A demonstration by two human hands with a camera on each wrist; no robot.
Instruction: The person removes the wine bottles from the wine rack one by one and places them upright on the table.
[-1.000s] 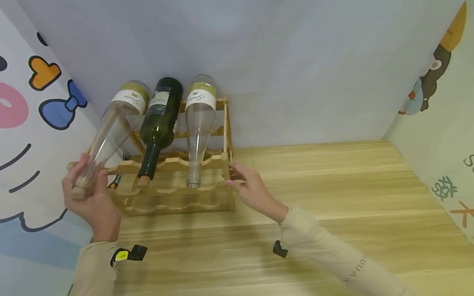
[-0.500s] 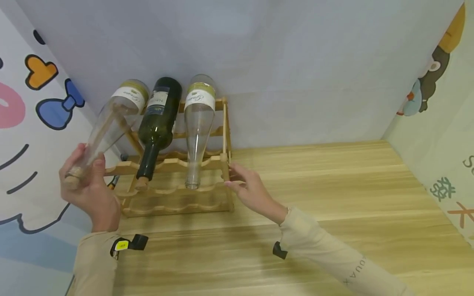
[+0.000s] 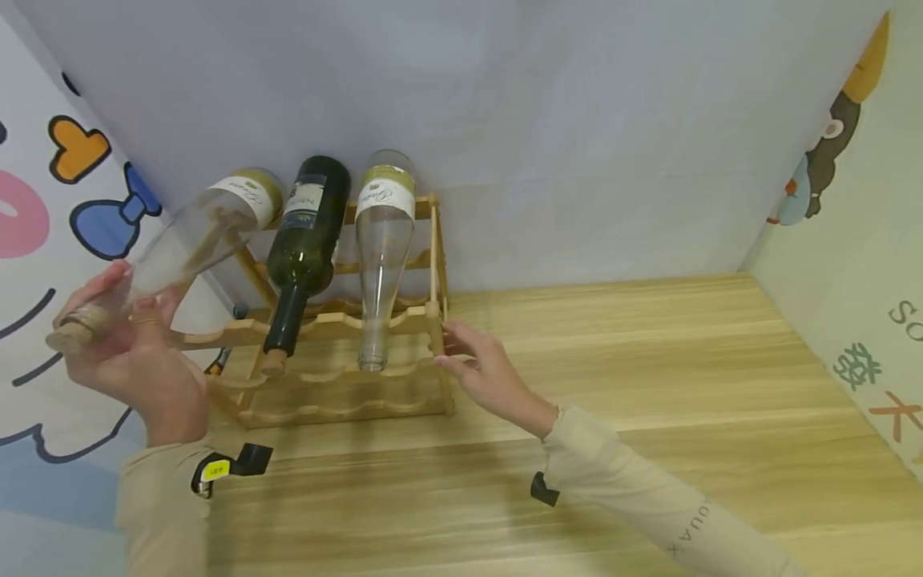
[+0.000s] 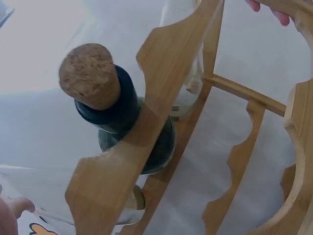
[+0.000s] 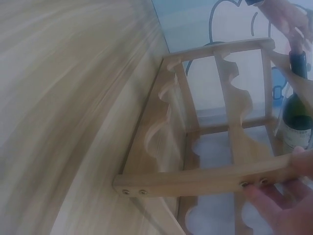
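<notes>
My left hand (image 3: 140,344) grips the neck of a clear glass bottle (image 3: 191,240) with a cork in its mouth. That bottle slants across the left end of a wooden wine rack (image 3: 339,324), its labelled base still by the rack's back rail. A dark green wine bottle (image 3: 303,240), corked, lies on the top tier beside it. To the right lies a second clear bottle (image 3: 385,248) without a cork. My right hand (image 3: 483,369) holds the rack's front right upright, and in the right wrist view its fingers (image 5: 266,203) press round that wooden post.
The rack's lower tiers hold no bottles and have scalloped rails (image 4: 234,161). It stands on a wood-grain table (image 3: 613,385) against a grey back wall (image 3: 577,144). Cartoon-printed panels (image 3: 43,240) rise at the left and right sides.
My left hand has moved left and slightly up with the bottle's neck, so the clear bottle slants more. The right hand stays on the rack's post.
</notes>
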